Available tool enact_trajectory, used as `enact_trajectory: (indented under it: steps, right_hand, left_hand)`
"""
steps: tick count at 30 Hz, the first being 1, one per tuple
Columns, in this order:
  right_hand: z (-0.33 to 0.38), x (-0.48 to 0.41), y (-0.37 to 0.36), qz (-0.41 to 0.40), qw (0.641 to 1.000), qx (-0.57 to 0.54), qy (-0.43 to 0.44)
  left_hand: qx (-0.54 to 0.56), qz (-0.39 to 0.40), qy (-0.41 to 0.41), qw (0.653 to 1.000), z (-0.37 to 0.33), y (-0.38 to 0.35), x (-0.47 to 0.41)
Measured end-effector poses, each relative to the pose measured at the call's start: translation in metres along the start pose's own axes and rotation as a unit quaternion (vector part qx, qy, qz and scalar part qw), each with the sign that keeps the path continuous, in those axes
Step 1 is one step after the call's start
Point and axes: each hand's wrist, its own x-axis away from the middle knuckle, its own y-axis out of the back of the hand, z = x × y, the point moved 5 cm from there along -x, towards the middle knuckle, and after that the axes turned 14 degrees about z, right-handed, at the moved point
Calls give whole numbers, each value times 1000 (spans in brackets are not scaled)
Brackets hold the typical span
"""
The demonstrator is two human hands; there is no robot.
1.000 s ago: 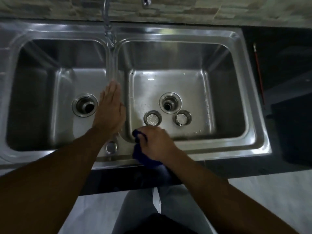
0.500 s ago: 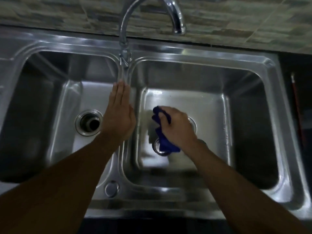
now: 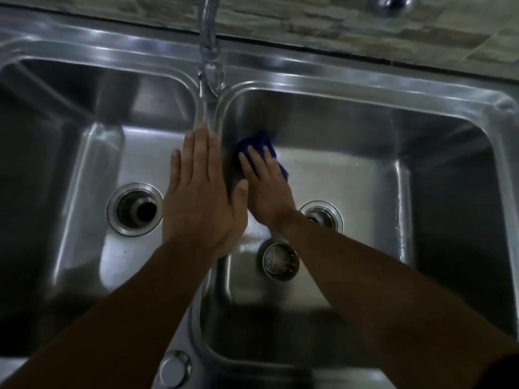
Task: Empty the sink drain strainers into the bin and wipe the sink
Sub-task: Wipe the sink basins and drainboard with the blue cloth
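The double steel sink (image 3: 351, 88) is being wiped: a blue cloth (image 3: 257, 144) lies pressed against the far left corner of the right basin, where the floor meets the wall below the divider. The right hand (image 3: 266, 186) covers it, fingers (image 3: 254, 161) stretched flat and close together on top of the cloth, pushing it onto the steel and not pinching it. The left hand (image 3: 200, 197) rests palm-down on the divider between the basins, fingers together and extended, thumb out to the side, holding nothing and apparently bracing the body. One strainer (image 3: 278, 261) sits loose on the right basin floor, just beside the right forearm and near the right drain (image 3: 325, 216), which the wrist partly covers. The left drain (image 3: 134, 209) is open with no strainer in it. A second strainer may lie under the right arm, but this view does not show it. The loose strainer looks empty, though the light is dim, so the emptying seems done. What appears left is wiping the remaining right basin, then the left basin, and setting the strainers back in their drains. The faucet (image 3: 209, 46) rises from the back rim above the divider, and a round plug (image 3: 174, 369) sits on the near rim.
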Motion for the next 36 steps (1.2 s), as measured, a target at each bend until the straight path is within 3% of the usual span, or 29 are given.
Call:
enact_trajectory:
  steps: [4, 8, 13, 15, 19, 23, 27, 31, 34, 36]
  right_hand:
    - [-75, 33, 11, 4, 997, 23, -75]
    - [-155, 81, 22, 9, 977, -58, -203]
    - [-116, 55, 29, -26, 944, -109, -310]
    - [-61, 30, 26, -12, 966, -72, -249]
    - [40, -5, 2, 34, 998, -10, -42]
    - [-2, 9, 1, 65, 994, 74, 56]
    - [-118, 55, 19, 28, 994, 5, -106]
    - [-202, 106, 30, 32, 966, -38, -253]
    - [-211, 104, 34, 22, 911, -105, -398]
    - [-188, 79, 40, 37, 889, -113, -441]
  left_hand:
    - [-22, -14, 4, 1000, 0, 0, 3]
    - [-31, -31, 5, 999, -1, -1, 1]
    - [-37, -38, 1, 999, -3, -1, 0]
    - [-33, -40, -3, 999, -4, -1, 0]
    - [-35, -39, -9, 999, -5, 0, 1]
    - [-45, -39, -30, 998, -6, 0, 2]
    - [-98, -44, -83, 991, -10, -3, 4]
    - [-100, -59, -92, 989, -10, -4, 2]
    - [-98, -72, -97, 988, -10, -4, 1]
    - [-94, -70, -94, 989, -9, -4, 0]
